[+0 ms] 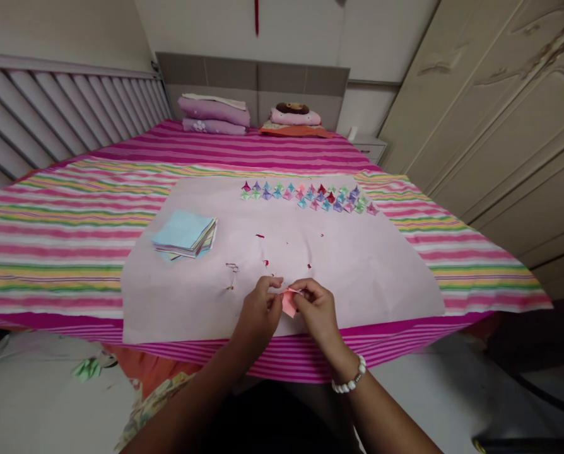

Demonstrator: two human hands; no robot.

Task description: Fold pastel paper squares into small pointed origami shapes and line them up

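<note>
My left hand (259, 309) and my right hand (316, 309) meet over the near edge of a large pale pink sheet (367, 271) spread on the bed. Both pinch a small pink folded paper (289, 304) between their fingertips. A white bead bracelet (351, 381) circles my right wrist. A stack of coloured square papers (186, 236), light blue on top, lies to the left of my hands. Several small folded paper pieces (310, 197) in many colours stand in rows at the sheet's far edge.
The bed carries a pink, green and yellow striped cover (55, 239). Folded pillows (214, 113) and a soft toy (294, 116) lie by the headboard. A wardrobe (499, 113) stands on the right, a slatted panel (50, 113) on the left. Green paper (87, 369) lies on the floor.
</note>
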